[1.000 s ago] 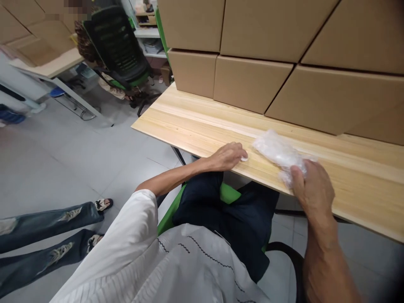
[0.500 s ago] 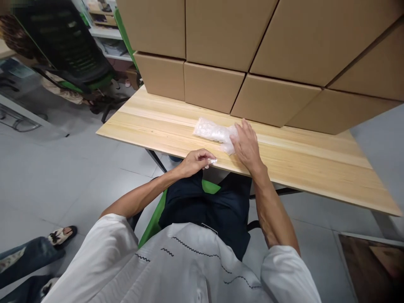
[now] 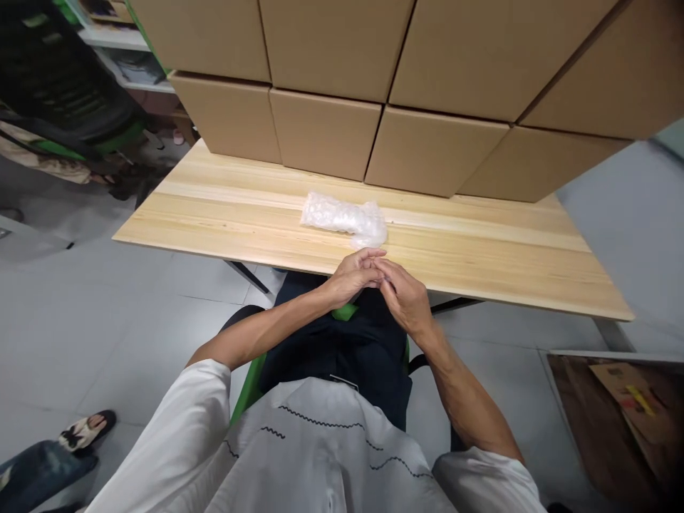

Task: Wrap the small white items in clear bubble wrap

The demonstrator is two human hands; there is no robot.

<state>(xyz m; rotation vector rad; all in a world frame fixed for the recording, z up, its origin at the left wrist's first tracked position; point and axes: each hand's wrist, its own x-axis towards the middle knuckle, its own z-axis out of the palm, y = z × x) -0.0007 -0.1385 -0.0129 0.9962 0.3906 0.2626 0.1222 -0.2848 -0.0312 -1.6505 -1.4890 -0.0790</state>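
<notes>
A long wooden table [image 3: 481, 263] sits in front of the person. Big brown cardboard boxes [image 3: 325, 132] are stacked along its far side, like a wall. A black and green chair [image 3: 58, 100] stands far off to the left. Another person's foot in a sandal [image 3: 85, 429] shows on the gray floor at the bottom left. A flat piece of cardboard [image 3: 625, 399] lies on the floor at the right.

The boxes hide everything behind the table. The person's white shirt covers the bottom of the view. The edges of the view are blurry.

The left hand [image 3: 353, 274] and the right hand [image 3: 403, 299] meet at the near edge of the table. Their fingers are pressed together, tip to tip. It is too small to tell if they pinch anything between them.

A clear plastic bag [image 3: 345, 217] lies on the table just past the hands. It is near the fingertips but does not touch them. Nothing sits between the bag and the hands.
</notes>
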